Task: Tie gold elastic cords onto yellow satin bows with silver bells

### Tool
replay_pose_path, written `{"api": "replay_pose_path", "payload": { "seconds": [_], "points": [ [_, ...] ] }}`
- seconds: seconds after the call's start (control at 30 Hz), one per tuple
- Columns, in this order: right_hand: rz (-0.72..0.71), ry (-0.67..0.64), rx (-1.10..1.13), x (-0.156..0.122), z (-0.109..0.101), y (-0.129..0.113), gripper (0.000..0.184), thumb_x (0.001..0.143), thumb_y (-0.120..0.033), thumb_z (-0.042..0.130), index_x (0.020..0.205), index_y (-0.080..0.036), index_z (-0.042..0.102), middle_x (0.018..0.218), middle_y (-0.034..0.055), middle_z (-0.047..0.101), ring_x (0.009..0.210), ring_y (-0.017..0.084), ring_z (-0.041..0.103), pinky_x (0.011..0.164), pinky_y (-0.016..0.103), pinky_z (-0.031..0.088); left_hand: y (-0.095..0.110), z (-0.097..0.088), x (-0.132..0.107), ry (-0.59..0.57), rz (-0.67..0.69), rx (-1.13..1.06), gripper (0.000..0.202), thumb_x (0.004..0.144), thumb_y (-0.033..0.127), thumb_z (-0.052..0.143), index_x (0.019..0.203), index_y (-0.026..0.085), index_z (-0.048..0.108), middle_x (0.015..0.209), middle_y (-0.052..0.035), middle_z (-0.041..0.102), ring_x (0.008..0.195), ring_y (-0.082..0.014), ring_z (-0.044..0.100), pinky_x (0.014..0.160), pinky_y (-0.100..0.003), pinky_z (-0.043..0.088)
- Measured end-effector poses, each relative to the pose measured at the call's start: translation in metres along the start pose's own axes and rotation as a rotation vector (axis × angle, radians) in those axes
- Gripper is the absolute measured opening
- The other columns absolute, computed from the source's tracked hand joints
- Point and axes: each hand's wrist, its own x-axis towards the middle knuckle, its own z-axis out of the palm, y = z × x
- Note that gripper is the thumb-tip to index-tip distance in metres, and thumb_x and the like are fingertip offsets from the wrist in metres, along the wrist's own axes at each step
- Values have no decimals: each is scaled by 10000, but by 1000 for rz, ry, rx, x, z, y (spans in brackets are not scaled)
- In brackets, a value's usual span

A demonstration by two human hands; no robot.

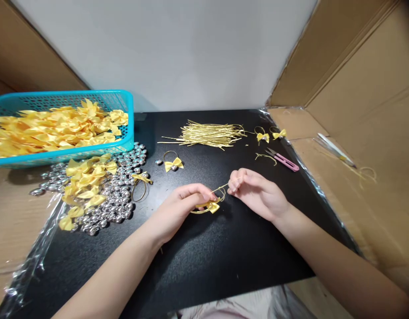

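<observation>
Fingers of the left hand (184,204) pinch a yellow satin bow (212,207) in front of the gold cord bundle (211,134), apparently bracing it against thin cord (221,188) pinched tightly by the right hand (257,195).

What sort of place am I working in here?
It looks like a small handcraft workstation: a turquoise plastic basket of yellow fabric bows, a pile of thin gold strands on a black tabletop, and another yellow bow in the left hand.
</observation>
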Motion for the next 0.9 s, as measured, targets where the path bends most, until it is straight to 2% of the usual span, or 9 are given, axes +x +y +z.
{"api": "replay_pose_path", "payload": {
  "seconds": [0.07, 0.17, 0.27, 0.37, 0.53, 0.63, 0.73, 0.83, 0.9],
  "points": [
    [-38, 103, -222, 0, 1, 0, 202, 755, -332, 682, 663, -183, 581, 709, -12, 534, 674, 119, 492, 671, 274, 400, -1, 0, 0, 13, -14, -4, 129, 751, 302, 754, 712, 182, 727, 845, -9, 727, 854, -152, 624, 807, -243, 423],
    [-200, 204, -734, -1, 2, 2, 153, 811, -261, 633, 681, -186, 603, 708, 0, 576, 699, 140, 519, 695, 297, 396, -2, -1, 0, 26, 19, 22, 132, 766, 309, 761, 728, 186, 730, 843, -3, 734, 862, -147, 631, 823, -239, 433],
    [-336, 221, -1151, -1, 1, 7, 159, 844, -185, 608, 686, -188, 625, 767, 19, 657, 786, 171, 567, 767, 332, 397, -2, -2, 0, 55, 65, 81, 132, 779, 302, 752, 726, 184, 725, 823, 0, 736, 827, -140, 634, 804, -235, 444],
    [-329, 201, -1342, 0, -1, 11, 140, 840, -152, 630, 709, -194, 657, 804, 19, 698, 824, 187, 582, 798, 355, 382, -1, -1, 1, 75, 107, 146, 123, 789, 284, 732, 724, 181, 714, 785, 6, 732, 782, -134, 636, 774, -232, 451],
    [-342, 197, -1390, 0, -3, 14, 67, 820, -154, 661, 793, -206, 692, 885, 25, 717, 882, 206, 595, 825, 380, 384, -1, 0, 1, 86, 118, 206, 115, 810, 246, 683, 718, 177, 691, 713, 21, 711, 711, -113, 624, 719, -214, 442],
    [-475, 232, -1286, -3, 2, 11, 80, 797, -148, 669, 856, -197, 693, 925, 47, 700, 902, 210, 593, 832, 388, 419, 1, 1, 1, 72, 106, 188, 114, 799, 243, 680, 709, 173, 679, 694, 18, 709, 686, -117, 625, 693, -218, 445],
    [-573, 185, -1186, -8, 9, 11, 42, 786, -154, 679, 798, -193, 687, 858, 38, 674, 857, 193, 589, 826, 385, 435, 1, 2, 0, 43, 88, 165, 106, 792, 235, 672, 709, 169, 674, 685, 13, 709, 674, -122, 623, 686, -224, 446],
    [-557, 122, -1159, -12, 15, 15, 35, 775, -164, 695, 778, -199, 692, 836, 29, 674, 838, 190, 590, 811, 384, 433, 0, 2, 0, 1, 103, 135, 103, 790, 202, 636, 696, 170, 662, 691, 16, 702, 687, -120, 608, 689, -223, 437],
    [-539, 125, -1135, -13, 18, 18, 50, 769, -160, 697, 802, -195, 689, 838, 28, 681, 844, 192, 597, 810, 384, 434, -2, 2, -1, -27, 116, 102, 105, 782, 178, 600, 688, 175, 646, 695, 22, 693, 700, -121, 595, 695, -225, 431]
  ]
}}
